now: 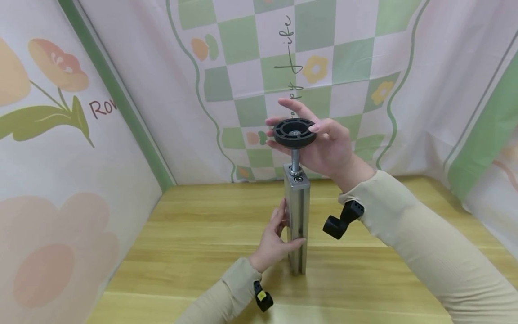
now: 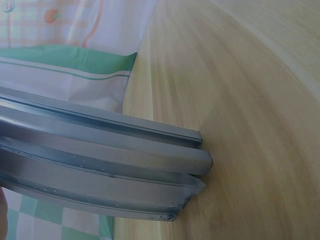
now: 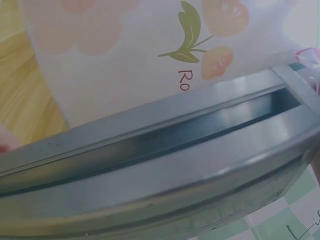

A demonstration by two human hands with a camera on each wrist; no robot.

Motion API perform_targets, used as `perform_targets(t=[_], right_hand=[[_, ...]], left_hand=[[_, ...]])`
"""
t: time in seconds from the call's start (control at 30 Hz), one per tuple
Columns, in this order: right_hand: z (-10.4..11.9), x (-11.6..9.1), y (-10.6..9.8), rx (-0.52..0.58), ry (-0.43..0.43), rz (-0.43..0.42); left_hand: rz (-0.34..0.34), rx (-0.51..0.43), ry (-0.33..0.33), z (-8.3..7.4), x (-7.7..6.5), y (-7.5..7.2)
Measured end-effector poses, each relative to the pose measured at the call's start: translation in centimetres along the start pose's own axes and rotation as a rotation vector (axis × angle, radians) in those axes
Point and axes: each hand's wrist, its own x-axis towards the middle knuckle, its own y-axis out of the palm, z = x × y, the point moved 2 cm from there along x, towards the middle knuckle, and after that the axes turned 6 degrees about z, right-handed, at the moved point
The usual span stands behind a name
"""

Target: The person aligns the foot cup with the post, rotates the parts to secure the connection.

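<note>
A silver aluminium profile [image 1: 298, 211] stands upright on the wooden table, with a metal end plate [image 1: 298, 180] and bolt heads on top. A threaded rod [image 1: 295, 158] rises from that plate and carries a round black levelling foot [image 1: 294, 143]. My left hand [image 1: 275, 245] grips the profile low down, thumb across the near face. Up at the levelling foot, my right hand [image 1: 329, 150] has its thumb on the rim and its fingers round the far side, index finger raised. The left wrist view shows the grooved lower end of the profile [image 2: 100, 150] at the table; the right wrist view shows its slotted side [image 3: 150, 145].
The wooden table [image 1: 194, 225] reaches back to a hanging curtain [image 1: 238, 81] with green checks and flowers. A flower-printed panel [image 1: 81, 180] closes the left side. Black camera mounts [image 1: 344, 220] sit at both wrists.
</note>
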Motion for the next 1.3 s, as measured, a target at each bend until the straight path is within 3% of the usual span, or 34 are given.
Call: perform_targets(t=[0.23,0.5,0.73,1.03,1.3], right_hand=[[-0.4,-0.1,-0.3,0.084,-0.032,0.067],[-0.4,-0.4,-0.5,-0.030,-0.068,-0.002],[-0.4,-0.6,-0.6,-0.136,-0.082,0.015],[-0.4,-0.5,0.0,-0.309,-0.146,-0.116],[-0.3,-0.6,0.9,-0.453,-0.133,-0.286]], left_hand=[[-0.011,0.009,0.000,0.1,-0.1,0.0],[-0.007,0.004,-0.032,-0.1,0.0,-0.1],[-0.006,0.003,-0.045,-0.3,0.0,0.0],[-0.013,-0.002,-0.016,-0.1,0.0,0.0],[-0.017,-0.010,-0.019,0.0,-0.1,0.1]])
